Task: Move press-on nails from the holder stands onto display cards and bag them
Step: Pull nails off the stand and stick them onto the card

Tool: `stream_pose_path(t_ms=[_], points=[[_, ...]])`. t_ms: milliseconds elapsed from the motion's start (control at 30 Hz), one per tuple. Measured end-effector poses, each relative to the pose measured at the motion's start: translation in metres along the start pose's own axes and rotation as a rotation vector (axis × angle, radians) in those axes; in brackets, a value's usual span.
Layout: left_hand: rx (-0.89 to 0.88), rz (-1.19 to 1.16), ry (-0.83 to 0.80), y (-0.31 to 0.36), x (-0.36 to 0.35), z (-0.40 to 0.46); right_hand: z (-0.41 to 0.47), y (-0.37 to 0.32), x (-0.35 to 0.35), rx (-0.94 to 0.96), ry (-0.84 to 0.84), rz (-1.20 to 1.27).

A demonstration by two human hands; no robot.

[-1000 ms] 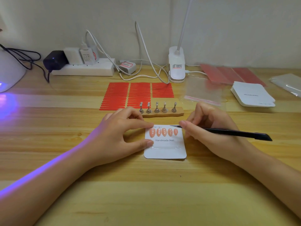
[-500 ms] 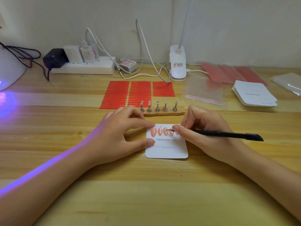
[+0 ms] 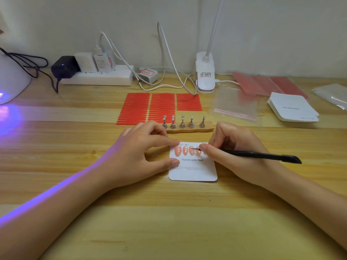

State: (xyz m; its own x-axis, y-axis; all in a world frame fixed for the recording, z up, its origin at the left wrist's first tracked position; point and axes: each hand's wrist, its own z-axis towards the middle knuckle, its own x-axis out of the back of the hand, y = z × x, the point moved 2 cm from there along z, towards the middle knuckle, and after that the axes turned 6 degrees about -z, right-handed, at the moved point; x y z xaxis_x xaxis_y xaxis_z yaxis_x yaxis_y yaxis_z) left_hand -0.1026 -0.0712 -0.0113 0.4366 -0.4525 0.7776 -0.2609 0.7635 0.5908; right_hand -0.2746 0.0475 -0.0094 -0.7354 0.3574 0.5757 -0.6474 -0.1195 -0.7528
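Note:
A white display card (image 3: 193,171) printed "Handmade Nail" lies on the wooden desk with a row of peach press-on nails (image 3: 185,150) stuck across its top. My left hand (image 3: 142,152) holds the card's left edge, forefinger at the top corner and thumb lower down. My right hand (image 3: 232,152) grips a thin black tool (image 3: 262,156) whose tip touches the nails near the middle of the row; my fingers hide the rightmost nail. Behind the card a wooden base (image 3: 189,129) carries several bare metal holder stands (image 3: 182,121).
Red adhesive strip sheets (image 3: 148,106) lie behind the stands. A clear bag (image 3: 235,106), a stack of white cards (image 3: 293,109) and more bags (image 3: 332,95) sit at the right. A power strip (image 3: 97,77), cables, a lamp base (image 3: 205,76) and a glowing UV lamp (image 3: 11,83) line the back.
My right hand has slid left over the card, bringing the tool tip from the card's right edge onto the row of nails. My left hand has stayed on the card.

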Motion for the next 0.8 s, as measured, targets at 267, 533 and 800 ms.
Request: stream_pose_path(t_ms=[267,533,800], points=[[-0.002,0.007,-0.003,-0.001,0.0,0.0,0.006,-0.011,-0.004,-0.055,0.051,0.14],[0.001,0.009,0.004,-0.003,0.0,0.0,0.007,-0.006,-0.01,-0.024,0.07,0.105],[-0.001,0.01,0.006,-0.003,-0.001,0.0,0.007,-0.005,-0.011,-0.046,0.044,0.057]])
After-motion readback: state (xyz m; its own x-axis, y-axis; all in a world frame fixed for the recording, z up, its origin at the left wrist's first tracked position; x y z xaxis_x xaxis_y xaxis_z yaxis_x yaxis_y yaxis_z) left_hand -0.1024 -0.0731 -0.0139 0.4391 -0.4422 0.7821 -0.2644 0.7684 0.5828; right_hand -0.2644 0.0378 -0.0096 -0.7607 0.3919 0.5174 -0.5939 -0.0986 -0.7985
